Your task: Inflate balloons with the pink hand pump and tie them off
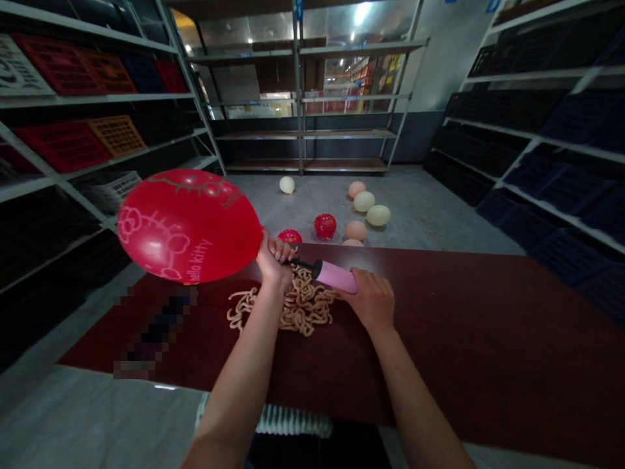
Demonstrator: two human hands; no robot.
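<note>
A big inflated red balloon [188,225] with white cartoon print floats to the left above the dark red table [488,339]. My left hand [274,260] is closed round the balloon's neck where it meets the black nozzle of a pink hand pump [334,276]. My right hand [371,299] grips the pump's pink barrel. Under both hands lies a heap of limp tan uninflated balloons [297,306] on the table.
Several inflated balloons, cream [378,215], peach [356,230] and red [325,225], lie on the grey floor beyond the table. Metal shelving with red and orange crates [63,143] lines the left, dark crates [561,117] the right. A pixelated patch sits on the table's left part.
</note>
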